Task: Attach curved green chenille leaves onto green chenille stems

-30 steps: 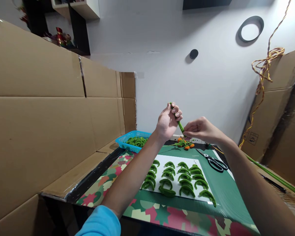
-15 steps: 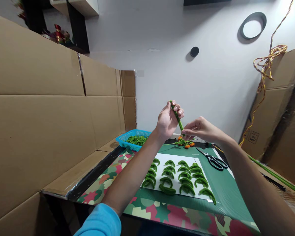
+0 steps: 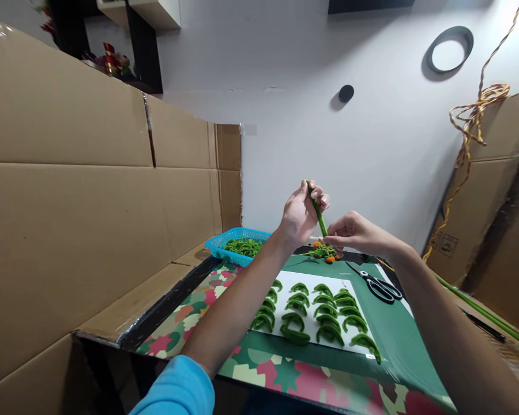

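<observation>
A green fuzzy strip that looks like a pipe cleaner is held up slantwise above the far side of the table. My left hand is closed around its upper length, palm toward me. Thumb and fingertips of my right hand pinch the lower end. Just below the hands lies a small bunch of orange flowers on green stems, partly covered by the right fingers. Nearer to me, curved green fuzzy pieces rest in rows on a white sheet; my left forearm hides some of it.
At the back left stands a blue plastic basket of green pieces. Black-handled scissors lie right of the sheet on the green mat. A black pen and long green stems lie far right. Cardboard walls flank the table.
The view has shifted slightly. Both hands sit a little lower and further right, still on the green strip, and the right fingers now overlap the orange flowers more.
</observation>
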